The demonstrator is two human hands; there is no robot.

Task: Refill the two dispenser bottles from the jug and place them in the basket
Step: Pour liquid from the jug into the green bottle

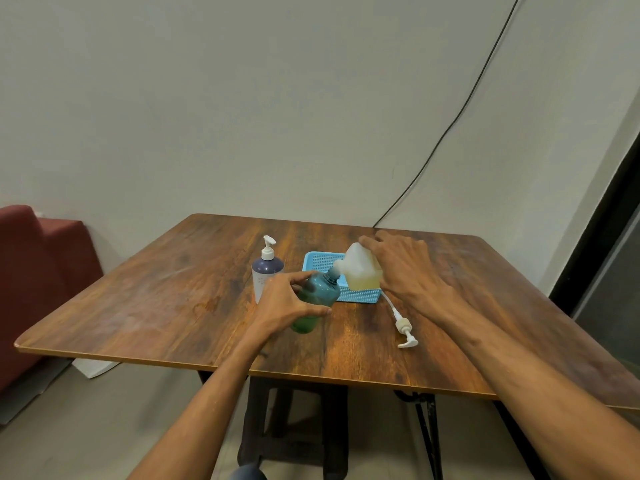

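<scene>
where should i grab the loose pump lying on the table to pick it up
Pinch the loose pump at its thick collar, coming from above with the fingers across its width. It lies flat on the table, so probably nothing can slip beneath it. The thin dip tube pointing toward the basket looks bendy, and the nozzle end is narrow.

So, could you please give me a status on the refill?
Left hand grips green bottle, tilted. Right hand tips jug at its mouth. Pump loose on table.
</scene>
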